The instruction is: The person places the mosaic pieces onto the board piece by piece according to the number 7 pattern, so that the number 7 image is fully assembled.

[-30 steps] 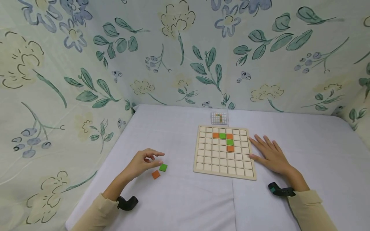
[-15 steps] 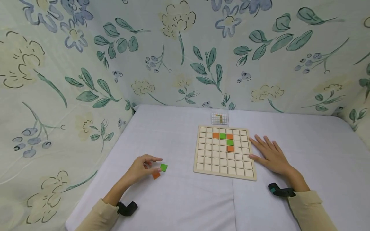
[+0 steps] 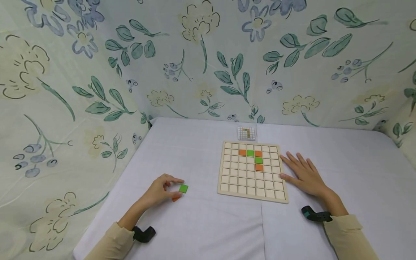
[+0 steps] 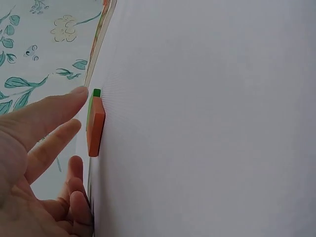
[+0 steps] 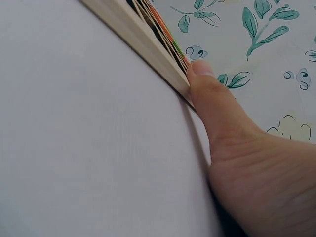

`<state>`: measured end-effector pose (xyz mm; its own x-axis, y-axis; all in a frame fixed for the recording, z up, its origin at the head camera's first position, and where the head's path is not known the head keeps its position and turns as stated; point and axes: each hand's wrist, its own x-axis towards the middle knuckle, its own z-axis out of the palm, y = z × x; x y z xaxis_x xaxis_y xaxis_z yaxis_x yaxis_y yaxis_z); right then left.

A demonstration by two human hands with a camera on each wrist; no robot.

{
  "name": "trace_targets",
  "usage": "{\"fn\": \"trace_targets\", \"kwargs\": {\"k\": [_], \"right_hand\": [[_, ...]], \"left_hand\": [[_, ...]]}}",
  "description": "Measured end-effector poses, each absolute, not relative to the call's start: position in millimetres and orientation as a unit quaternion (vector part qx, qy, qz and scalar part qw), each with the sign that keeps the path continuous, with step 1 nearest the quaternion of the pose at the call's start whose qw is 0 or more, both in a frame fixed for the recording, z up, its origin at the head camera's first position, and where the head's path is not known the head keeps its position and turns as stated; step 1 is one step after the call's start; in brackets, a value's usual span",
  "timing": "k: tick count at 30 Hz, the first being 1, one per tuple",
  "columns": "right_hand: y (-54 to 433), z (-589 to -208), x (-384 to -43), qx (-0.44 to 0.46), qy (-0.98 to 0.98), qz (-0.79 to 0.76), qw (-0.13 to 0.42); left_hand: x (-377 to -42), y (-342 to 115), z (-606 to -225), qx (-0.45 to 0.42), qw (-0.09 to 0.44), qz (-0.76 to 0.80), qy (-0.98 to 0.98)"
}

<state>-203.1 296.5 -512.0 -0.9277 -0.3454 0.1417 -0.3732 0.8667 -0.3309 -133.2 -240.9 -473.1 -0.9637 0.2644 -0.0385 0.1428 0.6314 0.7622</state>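
In the head view my left hand (image 3: 160,189) hovers at the loose tiles, thumb and index finger spread on either side of a green square tile (image 3: 183,189). An orange square tile (image 3: 176,199) lies partly hidden under the thumb. From the left wrist, the orange tile (image 4: 96,128) stands nearest, with the green one (image 4: 97,92) behind it; the fingertips look just off both. My right hand (image 3: 304,176) lies with spread fingers at the right edge of a wooden grid board (image 3: 237,180). Its thumb (image 5: 201,74) touches the board's rim in the right wrist view.
Several orange and green tiles sit in the board's cells, forming a bent line (image 3: 258,160). Behind the board lies a small pattern card (image 3: 246,133) showing a similar bent line. A white cloth (image 3: 208,224) covers the table; a flowered curtain (image 3: 201,72) hangs beyond.
My left hand has shifted slightly down and its thumb now covers part of the orange tile. The right hand, board and tiles stay put.
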Motion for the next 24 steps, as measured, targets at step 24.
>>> {"fn": "trace_targets", "kwargs": {"k": [24], "right_hand": [[294,-505,-200,0.189,-0.963,0.191,0.032]], "left_hand": [[-135,-230,-476,0.09,0.054,0.381,0.919]]}}
